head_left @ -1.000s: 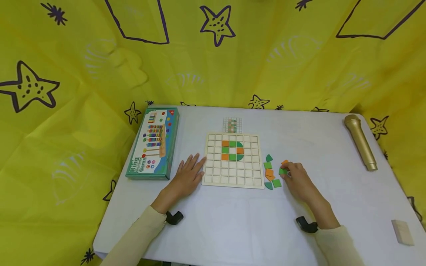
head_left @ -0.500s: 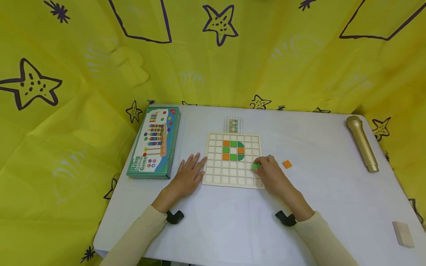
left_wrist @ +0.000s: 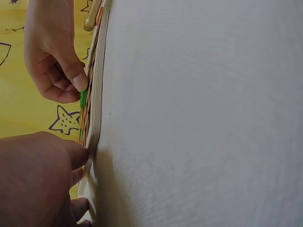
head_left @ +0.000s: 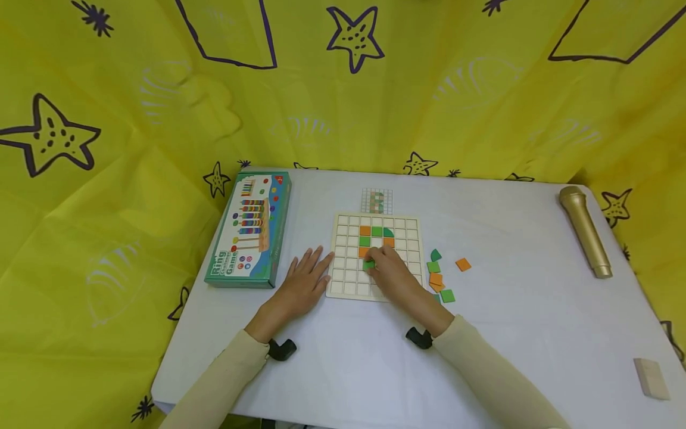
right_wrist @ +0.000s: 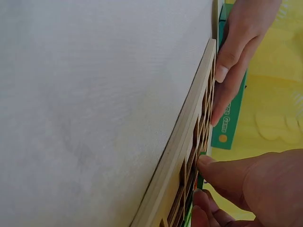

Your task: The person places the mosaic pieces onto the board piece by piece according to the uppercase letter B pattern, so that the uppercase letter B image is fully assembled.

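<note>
My right hand [head_left: 393,275] pinches a green square tile [head_left: 368,264] between thumb and fingers, just below the lowest orange tile on the wooden grid board [head_left: 343,288]. In the left wrist view the green tile [left_wrist: 83,98] stands edge-up at the board's surface. Orange and green tiles, one with a rounded corner [head_left: 388,232], lie in the board's cells around a bare middle cell. The right hand hides part of this pattern. My left hand [head_left: 302,283] lies with fingers spread, its fingertips at the board's left edge.
Several loose green and orange tiles [head_left: 433,267] lie right of the board, with one orange tile [head_left: 463,264] farther out. Behind the board is a small pattern card [head_left: 377,201]. A game box [head_left: 249,229] stands left, a gold microphone [head_left: 585,232] and wooden block [head_left: 651,378] right.
My right hand has carried the green tile leftward from the loose pile, across the board's right side, to below the pattern. The left hand has stayed at the board's edge.
</note>
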Motion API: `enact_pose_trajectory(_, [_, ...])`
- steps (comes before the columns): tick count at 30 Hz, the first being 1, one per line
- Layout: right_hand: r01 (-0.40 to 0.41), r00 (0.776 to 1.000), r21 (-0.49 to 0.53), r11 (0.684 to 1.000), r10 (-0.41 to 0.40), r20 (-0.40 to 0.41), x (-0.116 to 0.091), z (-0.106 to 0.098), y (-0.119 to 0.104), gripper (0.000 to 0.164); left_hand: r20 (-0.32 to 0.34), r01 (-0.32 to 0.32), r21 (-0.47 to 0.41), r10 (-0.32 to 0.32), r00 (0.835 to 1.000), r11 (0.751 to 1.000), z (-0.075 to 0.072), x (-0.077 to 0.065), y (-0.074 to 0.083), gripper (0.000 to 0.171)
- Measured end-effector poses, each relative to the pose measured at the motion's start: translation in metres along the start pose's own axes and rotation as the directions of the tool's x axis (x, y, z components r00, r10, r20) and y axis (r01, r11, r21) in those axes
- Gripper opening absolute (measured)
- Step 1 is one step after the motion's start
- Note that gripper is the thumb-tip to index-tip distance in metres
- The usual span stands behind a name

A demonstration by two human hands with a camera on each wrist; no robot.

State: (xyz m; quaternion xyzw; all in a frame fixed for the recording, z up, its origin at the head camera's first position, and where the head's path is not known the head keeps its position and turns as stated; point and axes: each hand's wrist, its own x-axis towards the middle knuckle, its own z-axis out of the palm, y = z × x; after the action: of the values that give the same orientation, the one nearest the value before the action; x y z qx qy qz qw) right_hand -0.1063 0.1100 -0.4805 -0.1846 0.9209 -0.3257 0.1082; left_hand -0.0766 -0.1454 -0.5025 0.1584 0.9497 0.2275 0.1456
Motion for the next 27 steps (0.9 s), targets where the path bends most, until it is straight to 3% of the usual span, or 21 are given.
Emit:
enact_pose_trajectory(5, [-0.003, 1.0, 0.007, 1.0, 0.003, -0.009, 0.004, 0.001, -0.005, 0.009, -0.003, 0.001, 0.0, -0.001, 1.0, 1.0, -0.001, 0.0, 0.0, 0.059])
enact_pose_trajectory(11, [0.008, 1.0, -0.008, 1.0, -0.008, -0.009, 0.007, 0.004, -0.008, 0.012, -0.004, 0.004, 0.001, -0.004, 1.0, 1.0, 0.001, 0.001, -0.001, 0.059])
enact_pose_trajectory(21, [0.129, 0.99, -0.107, 0.986, -0.135, -0.047, 0.003, 0.001, -0.005, 0.011, -0.007, 0.002, 0.013, -0.002, 1.0, 1.0, 0.002, 0.0, -0.001, 0.059])
enact_pose_trajectory(27, [0.052, 0.997, -0.111, 0.992, -0.057, -0.045, -0.007, -0.016, 0.014, 0.018, -0.001, -0.002, 0.01, 0.002, 1.0, 1.0, 0.001, 0.001, 0.0, 0.059])
